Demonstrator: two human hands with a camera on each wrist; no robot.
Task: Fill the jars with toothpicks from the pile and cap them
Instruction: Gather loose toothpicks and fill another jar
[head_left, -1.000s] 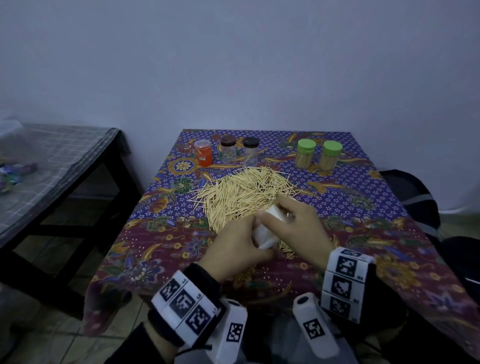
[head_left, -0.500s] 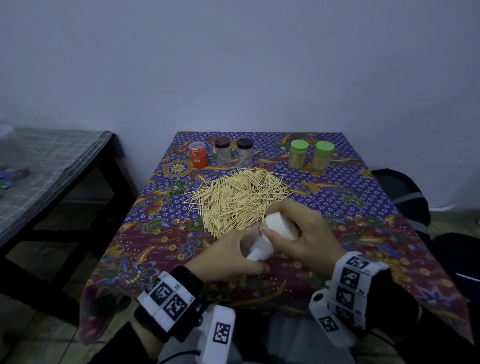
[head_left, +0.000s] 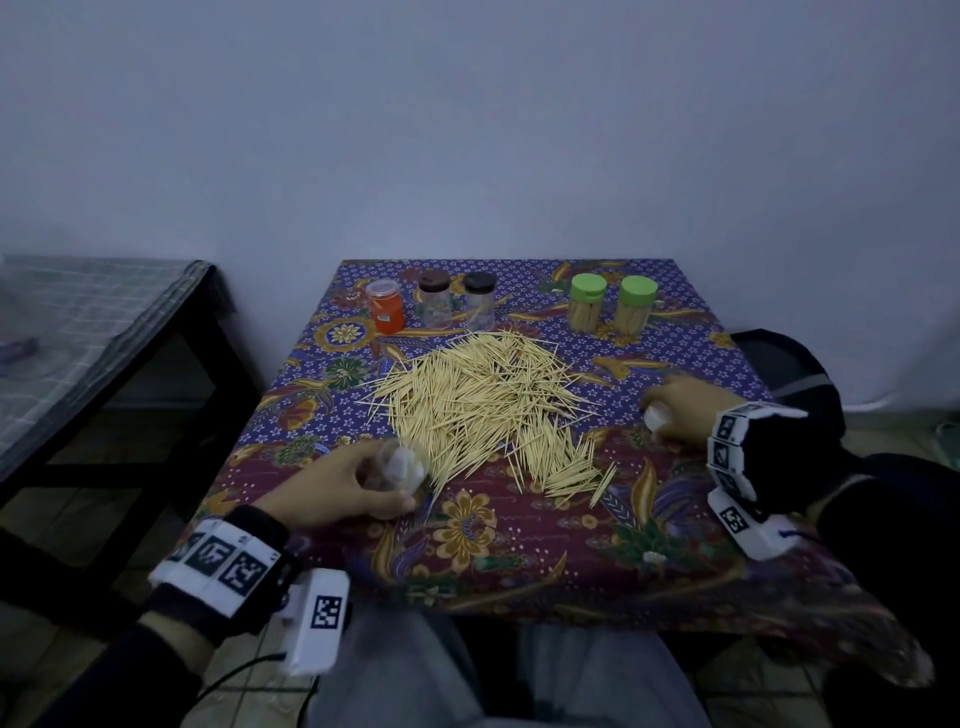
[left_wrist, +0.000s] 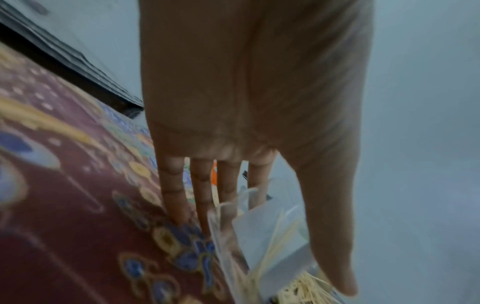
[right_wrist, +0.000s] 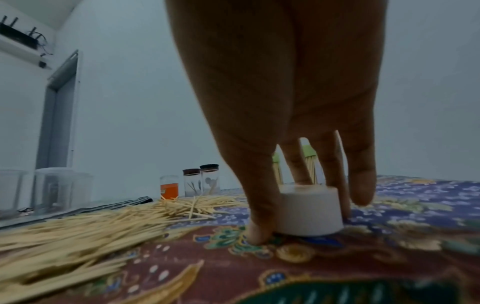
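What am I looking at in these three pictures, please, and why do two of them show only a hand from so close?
No machine here: a person wears one camera on the head and one on each wrist, with marker bands. The head view looks down on a table under a patterned cloth. On it lie a toothpick pile and, at the back, an orange jar, two dark-capped jars and two green-capped jars holding toothpicks. The left hand holds a clear uncapped jar. The right hand, seen from its wrist camera, grips a white cap resting on the cloth.
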